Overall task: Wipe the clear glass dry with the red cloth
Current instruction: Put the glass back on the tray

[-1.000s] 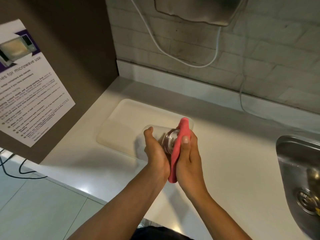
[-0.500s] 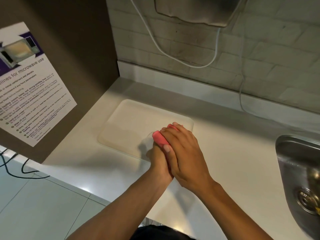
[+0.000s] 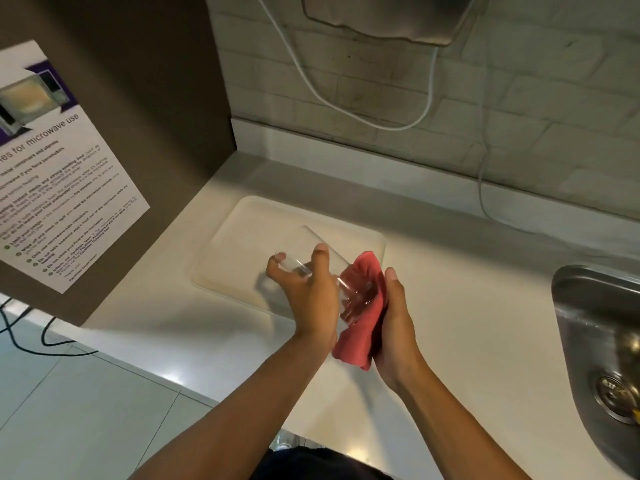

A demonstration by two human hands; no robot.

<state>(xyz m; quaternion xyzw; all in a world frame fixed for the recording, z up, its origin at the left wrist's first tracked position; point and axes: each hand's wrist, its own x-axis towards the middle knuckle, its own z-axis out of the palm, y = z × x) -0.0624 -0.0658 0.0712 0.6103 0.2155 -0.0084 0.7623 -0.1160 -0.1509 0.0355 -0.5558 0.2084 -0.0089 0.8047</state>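
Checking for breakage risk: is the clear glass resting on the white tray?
No, the left hand holds the clear glass above the white tray, against the red cloth.

left hand [image 3: 306, 292]: mine, palm down, fingers spread and curled around the clear glass [image 3: 332, 271], thumb out to the left
right hand [image 3: 394, 327]: palm facing left, pressing the red cloth [image 3: 360, 320] against the glass, thumb tip pointing up
forearms: both bare, converging from bottom of view
wrists: close together, not touching
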